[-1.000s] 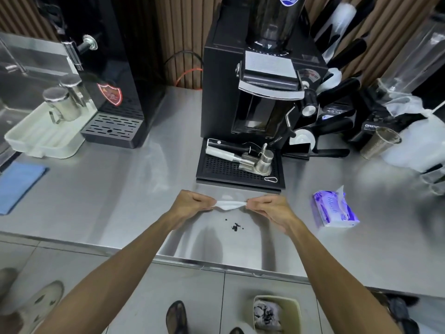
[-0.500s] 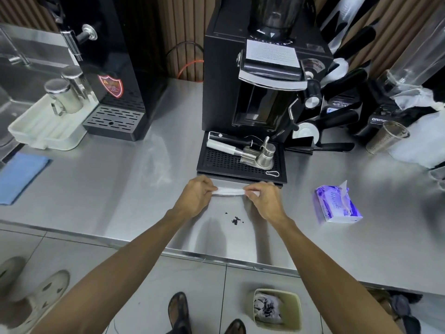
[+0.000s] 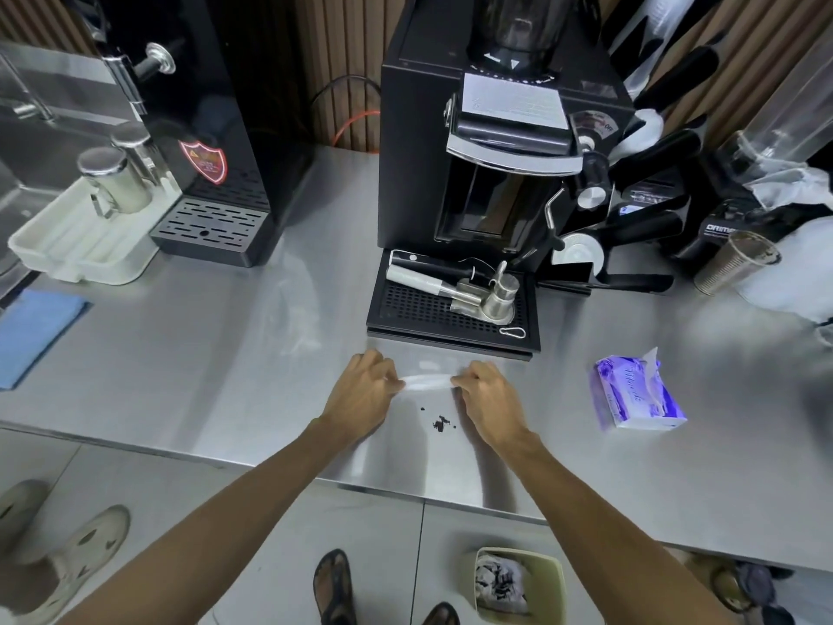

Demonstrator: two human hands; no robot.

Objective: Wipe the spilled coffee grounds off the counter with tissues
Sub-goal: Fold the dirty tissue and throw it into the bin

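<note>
A small dark patch of spilled coffee grounds [image 3: 441, 422] lies on the steel counter [image 3: 203, 376], close to the front edge. Just beyond it a white tissue [image 3: 426, 382] is stretched flat between my two hands. My left hand [image 3: 363, 390] pinches its left end and my right hand [image 3: 489, 394] pinches its right end. The tissue is low over the counter, in front of the black drip tray; whether it touches the surface I cannot tell. A purple tissue pack [image 3: 635, 392] with a sheet sticking out lies to the right.
A black coffee grinder [image 3: 496, 151] with its drip tray [image 3: 405, 318] holding metal tools stands right behind the tissue. A black dispenser [image 3: 203, 128], a cream tray [image 3: 76, 254] with steel jugs and a blue cloth [image 3: 31, 331] are left. A bin [image 3: 518, 584] stands on the floor below.
Both hands carried the stretched tissue slightly away from me toward the drip tray, then held almost still. The grounds have not moved.
</note>
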